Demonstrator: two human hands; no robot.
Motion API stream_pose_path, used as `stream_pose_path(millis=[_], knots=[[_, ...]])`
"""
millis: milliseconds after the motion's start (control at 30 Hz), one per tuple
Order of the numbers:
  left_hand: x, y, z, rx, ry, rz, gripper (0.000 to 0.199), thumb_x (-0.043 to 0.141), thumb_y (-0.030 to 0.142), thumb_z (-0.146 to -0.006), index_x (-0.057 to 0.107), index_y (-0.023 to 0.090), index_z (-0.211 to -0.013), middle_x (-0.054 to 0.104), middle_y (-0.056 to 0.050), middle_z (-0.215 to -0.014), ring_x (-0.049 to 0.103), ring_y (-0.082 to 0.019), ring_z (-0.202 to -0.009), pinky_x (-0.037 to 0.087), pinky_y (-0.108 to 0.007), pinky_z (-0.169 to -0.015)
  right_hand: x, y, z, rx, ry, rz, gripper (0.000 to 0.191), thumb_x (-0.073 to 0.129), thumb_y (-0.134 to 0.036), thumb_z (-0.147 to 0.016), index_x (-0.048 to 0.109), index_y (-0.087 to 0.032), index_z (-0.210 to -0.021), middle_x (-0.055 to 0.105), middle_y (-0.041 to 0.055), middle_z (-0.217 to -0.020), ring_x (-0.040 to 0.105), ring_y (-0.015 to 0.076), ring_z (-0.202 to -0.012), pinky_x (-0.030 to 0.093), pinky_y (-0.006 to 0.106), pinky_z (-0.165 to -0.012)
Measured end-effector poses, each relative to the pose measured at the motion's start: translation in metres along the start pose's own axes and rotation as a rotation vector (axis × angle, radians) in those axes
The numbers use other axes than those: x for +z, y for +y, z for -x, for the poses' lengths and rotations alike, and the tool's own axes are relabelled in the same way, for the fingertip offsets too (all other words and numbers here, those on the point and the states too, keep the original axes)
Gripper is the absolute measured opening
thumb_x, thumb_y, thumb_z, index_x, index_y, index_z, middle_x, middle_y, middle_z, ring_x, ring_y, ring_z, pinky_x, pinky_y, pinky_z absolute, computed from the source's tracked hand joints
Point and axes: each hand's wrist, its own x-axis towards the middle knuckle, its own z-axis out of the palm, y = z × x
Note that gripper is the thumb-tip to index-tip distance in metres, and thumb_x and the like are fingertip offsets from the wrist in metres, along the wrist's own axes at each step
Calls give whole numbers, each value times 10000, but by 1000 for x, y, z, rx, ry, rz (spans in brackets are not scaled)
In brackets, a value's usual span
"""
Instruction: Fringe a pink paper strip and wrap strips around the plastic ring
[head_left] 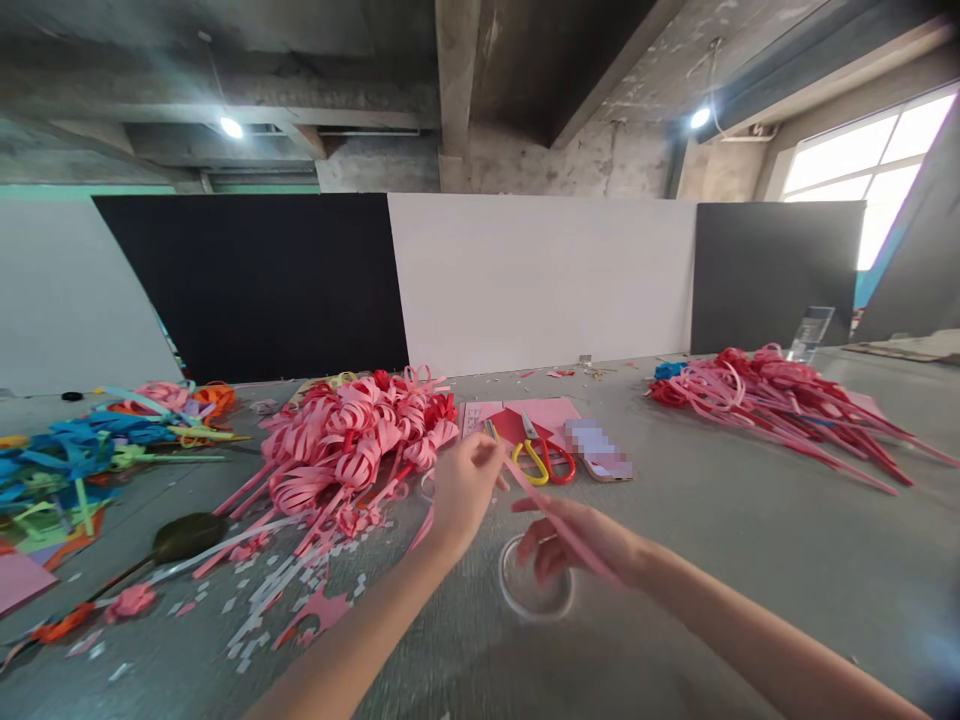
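Note:
My left hand (469, 485) pinches the upper end of a pink paper strip (555, 515) between thumb and fingertips. The strip slants down to the right, across my right hand (592, 535). That hand's fingers are apart and loosely bent, not closed on the strip. Beneath them a clear round dish (510, 600) stands on the grey table. Just beyond my hands, yellow-and-red-handled scissors (530, 430) lie on pink paper sheets (564, 408). A phone (600, 450), its screen blurred out, is to their right.
A heap of looped pink paper strips (360, 430) lies left, near white scraps (262, 600) and a dark oval object (187, 537). Blue and multicoloured strips (90, 450) sit far left. Red and pink strips (780, 390) lie right, before a clear upright object (812, 332). Panels (547, 280) stand behind.

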Motion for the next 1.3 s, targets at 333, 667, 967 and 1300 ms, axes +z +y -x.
stream_pose_path(millis=[333, 667, 967, 1300], knots=[[37, -58, -20, -78, 109, -445, 73, 459, 100, -751, 497, 148, -791, 601, -36, -624, 606, -177, -596, 391, -227, -520, -78, 26, -13, -171, 554, 935, 162, 455, -170, -699, 528, -149, -842, 584, 36, -774, 529, 115, -564, 424, 246, -541], [49, -69, -2, 54, -91, -718, 327, 419, 43, -748, 499, 119, -1056, 571, -139, -953, 551, -258, -883, 410, -378, -750, -77, 47, -15, -298, 548, 1364, 287, 364, -91, -777, 631, -176, -841, 570, 76, -902, 488, 189, -892, 371, 336, -806], [62, -69, 8, 423, -436, -564, 371, 355, -34, -723, 591, 171, -921, 610, -38, -947, 524, -152, -937, 391, -258, -841, -75, 51, -13, -279, 553, 1530, 303, 370, -65, -778, 612, -181, -917, 579, 48, -910, 493, 171, -891, 371, 303, -804], [64, -77, 8, 450, -461, -491, 370, 332, -26, -737, 582, 124, -965, 588, -76, -1012, 481, -167, -1008, 376, -284, -874, -72, 51, -11, -201, 693, 1576, 287, 378, -66, -757, 566, -158, -954, 586, 59, -936, 513, 170, -894, 357, 283, -810]])
